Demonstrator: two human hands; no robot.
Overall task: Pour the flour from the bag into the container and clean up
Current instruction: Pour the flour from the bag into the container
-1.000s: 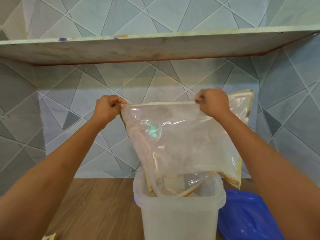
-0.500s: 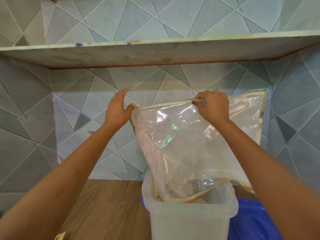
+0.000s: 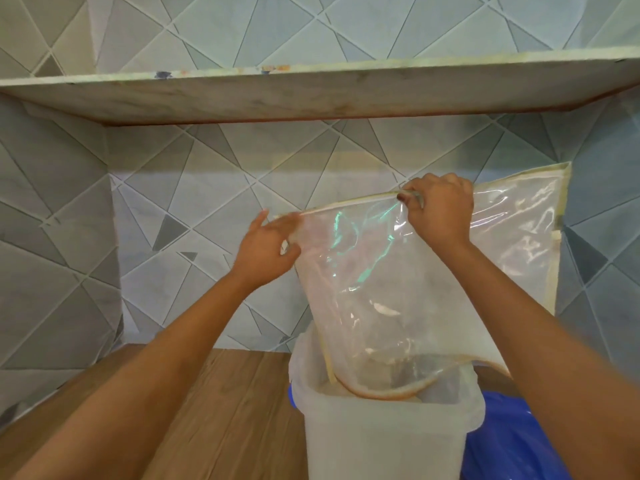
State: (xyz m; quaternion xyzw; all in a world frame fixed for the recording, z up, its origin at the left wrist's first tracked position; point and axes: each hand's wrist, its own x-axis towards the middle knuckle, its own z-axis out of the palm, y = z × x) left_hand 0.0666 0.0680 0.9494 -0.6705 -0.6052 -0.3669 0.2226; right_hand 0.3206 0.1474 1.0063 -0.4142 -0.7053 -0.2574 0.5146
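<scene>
Bag: the clear plastic bag (image 3: pixel 398 289) hangs upside down, its mouth tucked inside the white container (image 3: pixel 381 441) and its closed end raised above.
Right hand: the right hand (image 3: pixel 441 211) pinches the bag's upper seam between thumb and curled fingers.
Left hand: the left hand (image 3: pixel 265 249) is blurred. Its fingers look straight and lie against the bag's upper left corner, not curled round it.
Flour: the bag looks nearly empty, with only a pale film on the plastic. The level inside the container cannot be told through its cloudy wall.
Setting: the container stands on the wooden counter (image 3: pixel 225 410), with a blue lid (image 3: pixel 512 448) just beside it on the right.
Stage: probably coaxing out the last of the flour.
Risk, grip: one pinch alone carries the bag — if it slips, the mouth may flop over the rim and scatter flour on the counter.
Risk, tapping: a hard pat could swing the mouth out or puff dust up.
Risk, withdrawal: lifting the bag out quickly could drag clinging flour over the rim — onto the lid.
</scene>
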